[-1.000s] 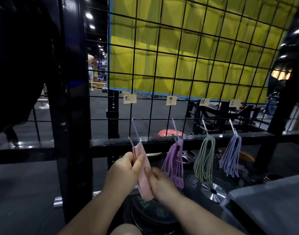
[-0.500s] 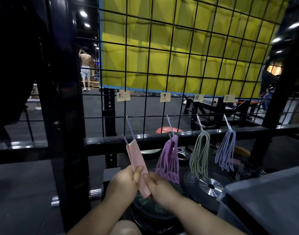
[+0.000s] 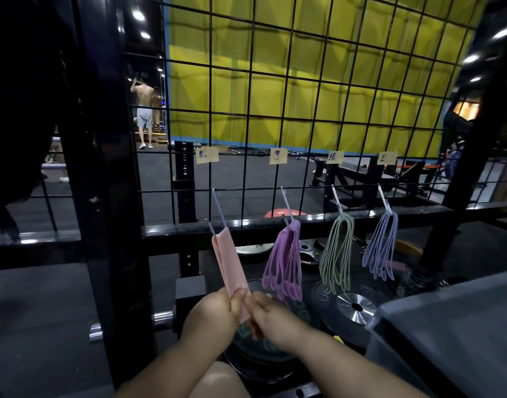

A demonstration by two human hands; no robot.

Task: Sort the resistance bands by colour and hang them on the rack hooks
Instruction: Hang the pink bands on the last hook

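A wire grid rack (image 3: 304, 110) carries a row of hooks, each under a paper label. Pink bands (image 3: 228, 261) hang from the leftmost hook (image 3: 217, 208). My left hand (image 3: 215, 314) and my right hand (image 3: 271, 315) both pinch the lower end of the pink bands, pulling them taut toward me. To the right hang purple bands (image 3: 283, 262), green bands (image 3: 337, 254) and blue-lilac bands (image 3: 381, 248), each bunch on its own hook.
A thick black upright post (image 3: 111, 182) stands left of the hooks, with a black crossbar (image 3: 318, 222) behind the bands. Weight plates (image 3: 352, 308) lie below. A grey box (image 3: 447, 334) sits at the lower right. A person stands far off at the back left.
Both hands have slid down the pink bands from their middle to their lower end. The view has shifted slightly.
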